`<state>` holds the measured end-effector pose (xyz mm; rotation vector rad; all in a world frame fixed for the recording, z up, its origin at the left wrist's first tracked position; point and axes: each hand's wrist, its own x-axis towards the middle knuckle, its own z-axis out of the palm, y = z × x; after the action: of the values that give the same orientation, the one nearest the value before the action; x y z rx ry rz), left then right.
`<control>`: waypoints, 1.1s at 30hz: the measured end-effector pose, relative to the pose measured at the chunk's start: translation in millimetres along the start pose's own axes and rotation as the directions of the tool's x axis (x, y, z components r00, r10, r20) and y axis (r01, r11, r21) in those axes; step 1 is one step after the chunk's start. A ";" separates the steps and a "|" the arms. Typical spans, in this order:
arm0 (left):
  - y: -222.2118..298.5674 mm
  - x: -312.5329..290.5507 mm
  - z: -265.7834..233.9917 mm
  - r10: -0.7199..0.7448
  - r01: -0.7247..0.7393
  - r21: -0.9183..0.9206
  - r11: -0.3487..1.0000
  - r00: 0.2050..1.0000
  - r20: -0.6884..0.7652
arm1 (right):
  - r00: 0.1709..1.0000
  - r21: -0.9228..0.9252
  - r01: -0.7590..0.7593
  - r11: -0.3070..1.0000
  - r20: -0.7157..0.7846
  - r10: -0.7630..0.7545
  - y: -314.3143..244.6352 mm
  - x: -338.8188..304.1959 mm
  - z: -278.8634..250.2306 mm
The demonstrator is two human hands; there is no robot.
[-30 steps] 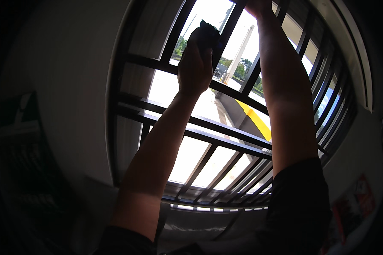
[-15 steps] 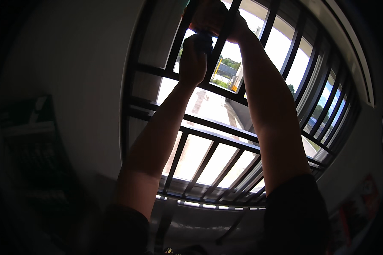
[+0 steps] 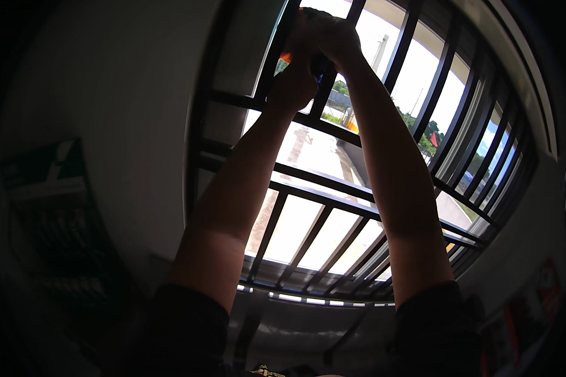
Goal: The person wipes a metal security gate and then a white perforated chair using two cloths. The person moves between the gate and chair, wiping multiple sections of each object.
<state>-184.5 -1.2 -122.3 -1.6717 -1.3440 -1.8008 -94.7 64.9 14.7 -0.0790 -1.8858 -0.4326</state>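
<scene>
Both my arms reach up to the barred window. My left hand (image 3: pixel 292 87) is closed at the upper left of the bars. Beside its fingers shows a small bunched dark blue cloth (image 3: pixel 321 66), mostly hidden by the hands. Just above, my right hand (image 3: pixel 336 41) bends inward against the left one, in front of a dark upright bar (image 3: pixel 356 14). Its fingers look curled, but shadow hides what they hold. A small orange patch (image 3: pixel 286 57) glows at the left edge of the hands; I cannot tell what it belongs to.
Dark metal window bars (image 3: pixel 333 130) cross the opening, upright and sideways, with a bright yard behind. A plain wall (image 3: pixel 138 125) stands at the left, with a dark green poster (image 3: pixel 44 182) on it. Red posters (image 3: pixel 516 323) hang at the lower right.
My right hand has come lower, down against the left one. My left hand has turned, covering more of the dark blue cloth. The whole view has shifted slightly.
</scene>
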 end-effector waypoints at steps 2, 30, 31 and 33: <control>32.5 -0.4 28.7 0.054 -0.064 -0.159 0.985 0.996 -0.070 | 0.930 0.351 -0.341 0.872 0.261 0.259 117.9 18.0 3.5; 3.1 -10.8 -36.8 0.141 -0.338 -0.320 0.885 0.850 -0.508 | 0.936 -0.098 -0.173 0.980 0.294 0.195 -103.8 -33.3 26.1; 10.6 -20.2 -26.6 0.057 -0.272 -0.420 0.866 0.887 -0.458 | 0.923 -0.144 -0.175 0.974 0.321 0.213 -99.0 -42.7 14.5; -16.8 -35.8 -36.9 0.192 -0.350 -0.243 0.905 0.844 -0.501 | 0.922 -0.123 -0.180 0.976 0.323 0.211 -109.1 -38.1 17.9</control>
<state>-210.1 -34.6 -156.3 -1.3494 -0.5881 -2.1422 -125.9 -24.7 -53.7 -0.4228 -2.1658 -0.3842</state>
